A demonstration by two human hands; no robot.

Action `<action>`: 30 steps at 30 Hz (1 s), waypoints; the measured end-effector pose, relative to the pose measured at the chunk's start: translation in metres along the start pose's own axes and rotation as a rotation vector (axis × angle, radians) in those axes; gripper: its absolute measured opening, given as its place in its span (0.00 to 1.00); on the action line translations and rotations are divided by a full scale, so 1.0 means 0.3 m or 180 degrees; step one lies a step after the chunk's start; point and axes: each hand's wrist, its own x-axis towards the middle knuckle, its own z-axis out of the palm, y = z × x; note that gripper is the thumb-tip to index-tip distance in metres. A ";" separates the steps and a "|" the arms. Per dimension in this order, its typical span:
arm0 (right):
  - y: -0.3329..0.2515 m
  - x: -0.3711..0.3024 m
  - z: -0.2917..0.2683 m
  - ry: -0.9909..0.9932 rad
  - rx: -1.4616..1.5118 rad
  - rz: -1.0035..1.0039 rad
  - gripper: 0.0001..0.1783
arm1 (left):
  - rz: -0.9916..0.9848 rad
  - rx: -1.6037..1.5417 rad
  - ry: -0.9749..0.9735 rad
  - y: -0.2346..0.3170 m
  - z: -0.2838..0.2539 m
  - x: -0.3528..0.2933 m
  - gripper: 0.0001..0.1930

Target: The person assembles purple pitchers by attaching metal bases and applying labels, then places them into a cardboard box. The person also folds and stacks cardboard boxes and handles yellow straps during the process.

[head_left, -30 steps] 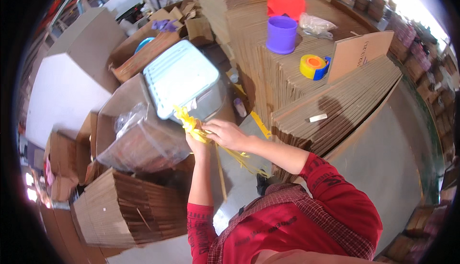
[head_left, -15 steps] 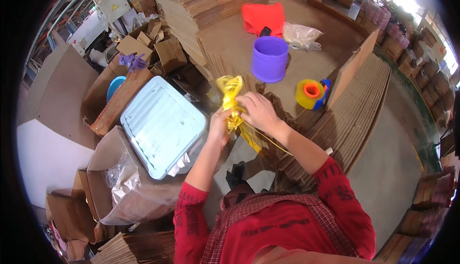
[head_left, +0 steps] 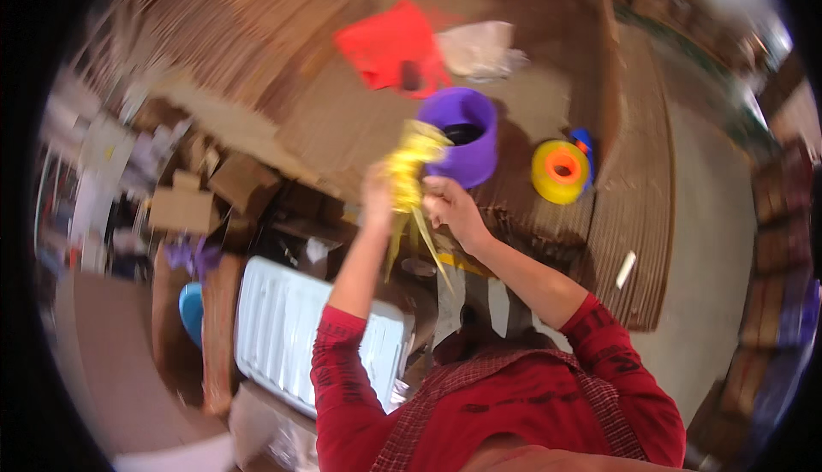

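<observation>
In front of me I hold a yellow bundle of plastic twine [head_left: 409,168], blurred by motion, with loose strands hanging below it. My left hand [head_left: 377,198] is closed around its left side. My right hand [head_left: 455,213] is beside its right edge, fingers curled in; whether a strand is between them is hidden. Right behind the bundle stands a purple plastic tub [head_left: 479,151] with something dark inside. To the right of my right hand lies a yellow tape roll with an orange core [head_left: 561,171] on a blue dispenser.
Stacked flat cardboard [head_left: 638,189] runs along the right, with a small white cylinder [head_left: 626,270] on it. A red bag [head_left: 398,44] and a whitish plastic bag [head_left: 476,49] lie farther back. At left are a light-blue lidded bin [head_left: 287,326] and open cartons [head_left: 184,211].
My view has turned, so the surroundings are shifted. The right hand has come away from the middle of the bundle to its edge. The bundle now overlaps the purple tub.
</observation>
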 end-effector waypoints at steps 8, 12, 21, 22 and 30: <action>-0.166 -0.526 -0.454 0.0512 -0.2745 -0.0602 0.15 | -0.0726 0.0548 0.1192 0.084 -0.580 0.936 0.23; -0.226 -0.742 -0.671 0.3315 -0.4077 -0.0204 0.11 | -0.0665 0.1570 0.1621 0.053 -0.547 0.974 0.25; -0.145 -0.776 -0.802 0.2963 -0.3486 0.0771 0.12 | 0.1801 0.0996 -0.1388 0.365 0.342 0.100 0.21; -0.145 -0.801 -0.813 0.2736 -0.3489 0.0233 0.13 | 0.2010 0.1175 -0.1975 0.389 0.470 -0.040 0.20; -0.190 -1.855 -0.988 0.3582 -0.2913 -0.1798 0.13 | 0.3495 0.1134 -0.3796 0.140 1.161 -0.949 0.15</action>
